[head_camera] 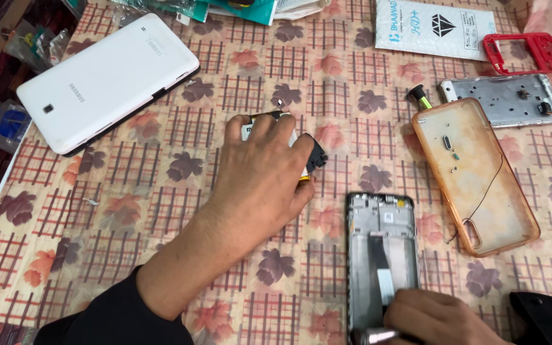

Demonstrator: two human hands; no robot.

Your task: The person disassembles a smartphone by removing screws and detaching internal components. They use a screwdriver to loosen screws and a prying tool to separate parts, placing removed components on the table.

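My left hand (260,169) lies palm down on the patterned tablecloth (161,191), fingers closed over a flat phone battery (301,150) with a black part at its right end. My right hand (439,316) sits at the bottom right, gripping a small metal tool (378,335) against the lower end of an opened phone frame (381,249). That frame lies face down with a white ribbon cable running along its middle.
A white tablet (107,80) lies back-up at the upper left. A clear orange phone case (474,172) and a bare metal phone chassis (506,99) lie to the right, a red plastic frame (525,52) and white packet (432,27) behind them. A small screwdriver (420,98) rests beside the chassis.
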